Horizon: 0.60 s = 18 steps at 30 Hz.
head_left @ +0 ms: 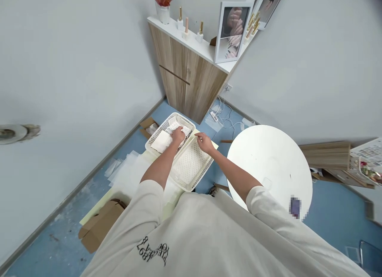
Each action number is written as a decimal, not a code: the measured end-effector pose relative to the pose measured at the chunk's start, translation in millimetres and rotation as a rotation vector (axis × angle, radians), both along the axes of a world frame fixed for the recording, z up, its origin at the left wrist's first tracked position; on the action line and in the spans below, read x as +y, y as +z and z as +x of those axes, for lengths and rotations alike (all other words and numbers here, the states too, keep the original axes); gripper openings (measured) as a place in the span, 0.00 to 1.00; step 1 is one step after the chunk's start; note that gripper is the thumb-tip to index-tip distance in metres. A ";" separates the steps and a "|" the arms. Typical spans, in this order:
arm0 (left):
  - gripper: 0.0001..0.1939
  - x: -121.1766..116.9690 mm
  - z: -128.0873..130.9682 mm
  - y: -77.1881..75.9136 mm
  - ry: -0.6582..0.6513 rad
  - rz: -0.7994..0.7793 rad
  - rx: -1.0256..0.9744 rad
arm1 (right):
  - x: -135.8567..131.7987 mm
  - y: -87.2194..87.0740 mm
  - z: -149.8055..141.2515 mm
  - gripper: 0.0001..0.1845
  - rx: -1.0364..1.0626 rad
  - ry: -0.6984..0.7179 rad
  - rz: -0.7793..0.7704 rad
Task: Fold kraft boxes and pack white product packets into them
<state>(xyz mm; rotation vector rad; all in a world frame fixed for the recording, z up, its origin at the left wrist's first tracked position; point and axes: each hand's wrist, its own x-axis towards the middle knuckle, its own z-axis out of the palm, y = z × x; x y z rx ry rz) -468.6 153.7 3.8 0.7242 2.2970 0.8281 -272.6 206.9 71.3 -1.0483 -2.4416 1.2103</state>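
Two white plastic baskets stand side by side below me. In the left basket (194, 126) lie several white paper-like packets (161, 142), some with dark print. My left hand (178, 135) reaches into it with curled fingers, closed at the edge of a printed white packet (185, 130). Above the far end of the right basket (191, 165) is my right hand (204, 142). Its index finger points toward the left basket, with the thumb apart and nothing visible between them. The right basket's perforated bottom shows bare.
A round white table (268, 157) stands at right. Ahead is a wood-grain cabinet (191, 70) with nail polish bottles and a framed picture (234, 32) on top. A power strip (214, 116) with cables, clear plastic sheets (131, 165) and a cardboard box (103, 223) lie around the baskets.
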 end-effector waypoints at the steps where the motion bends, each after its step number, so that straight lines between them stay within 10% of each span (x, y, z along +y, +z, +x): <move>1: 0.15 3.7 -0.3 -2.8 0.001 -0.019 -0.005 | 2.0 -1.0 1.0 0.20 -0.001 -0.001 0.000; 9: 0.17 8.7 2.5 -7.3 -0.038 -0.067 0.060 | 7.3 -1.3 5.6 0.21 -0.006 -0.005 -0.022; 18: 0.16 -16.6 -3.4 22.3 0.078 0.178 0.072 | -4.4 8.0 -2.2 0.20 0.048 0.023 -0.015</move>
